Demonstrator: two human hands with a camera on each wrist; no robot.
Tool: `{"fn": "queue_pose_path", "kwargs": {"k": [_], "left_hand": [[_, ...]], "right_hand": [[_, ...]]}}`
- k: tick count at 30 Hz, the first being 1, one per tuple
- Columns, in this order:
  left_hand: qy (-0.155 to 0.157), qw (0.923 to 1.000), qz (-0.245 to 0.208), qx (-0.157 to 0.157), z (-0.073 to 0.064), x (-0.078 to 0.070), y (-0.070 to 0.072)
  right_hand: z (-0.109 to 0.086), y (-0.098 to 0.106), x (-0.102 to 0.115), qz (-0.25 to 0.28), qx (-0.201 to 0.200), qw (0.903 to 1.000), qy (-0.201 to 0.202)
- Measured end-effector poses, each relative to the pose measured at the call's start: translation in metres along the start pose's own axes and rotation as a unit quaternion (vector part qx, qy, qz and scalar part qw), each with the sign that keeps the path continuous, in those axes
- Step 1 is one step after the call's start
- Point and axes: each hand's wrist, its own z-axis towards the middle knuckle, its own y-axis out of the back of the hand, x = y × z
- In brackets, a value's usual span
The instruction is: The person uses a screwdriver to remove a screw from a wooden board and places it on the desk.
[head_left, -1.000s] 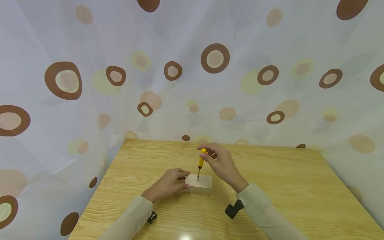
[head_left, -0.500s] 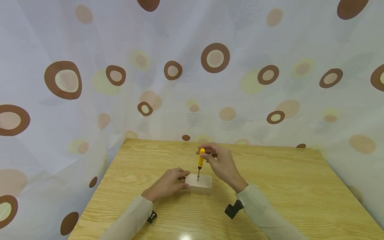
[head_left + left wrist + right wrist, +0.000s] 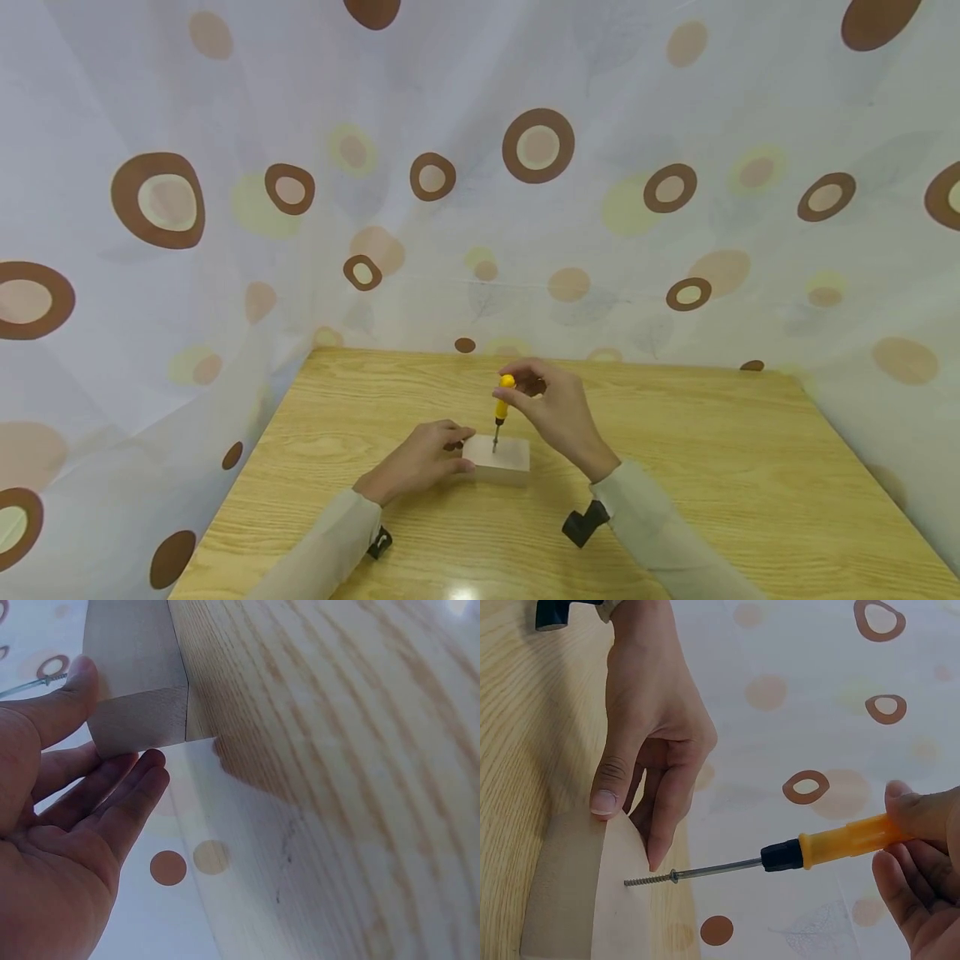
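Note:
A pale wooden block lies flat on the table. From its top stands a threaded screw, its tip in the wood and much of the thread still showing. The tip of a yellow-handled screwdriver meets the screw head, shaft and screw nearly in line. My right hand pinches the handle near its top end between thumb and fingers. My left hand grips the block's left end, thumb on the near side and fingers on the far side, as the left wrist view of the block also shows.
The wood-grain table spreads out around the block. A patterned curtain with brown circles hangs along the back and both sides. Black wrist devices sit at both cuffs.
My right fingers have shifted around the screwdriver handle, the thumb now crossing more in front of it. The handle has tilted slightly left. The left hand and block have stayed put.

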Motion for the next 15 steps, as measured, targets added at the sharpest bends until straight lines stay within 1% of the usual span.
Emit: {"fn": "queue_pose_path", "kwargs": {"k": [5, 8, 10, 13, 15], "left_hand": [[0.004, 1.0000, 0.000, 0.001, -0.0002, -0.0014, 0.0009], [0.004, 1.0000, 0.003, 0.000, 0.0000, -0.0025, 0.0011], [0.003, 1.0000, 0.006, -0.001, 0.0001, -0.0030, 0.0008], [0.003, 1.0000, 0.007, 0.000, 0.0001, -0.0034, 0.0004], [0.002, 1.0000, 0.009, -0.001, 0.0003, -0.0032, 0.0006]], "right_hand": [[0.0020, 0.0041, 0.0021, -0.005, 0.044, 0.9986, 0.031], [0.0025, 0.0051, 0.0029, 0.000, 0.058, 0.9978, 0.032], [0.0019, 0.0050, 0.0026, 0.000, 0.055, 0.9982, 0.026], [0.0007, 0.0039, 0.0013, -0.007, 0.035, 0.9993, 0.011], [0.0005, 0.0033, 0.0002, -0.003, 0.020, 0.9998, 0.004]]}}
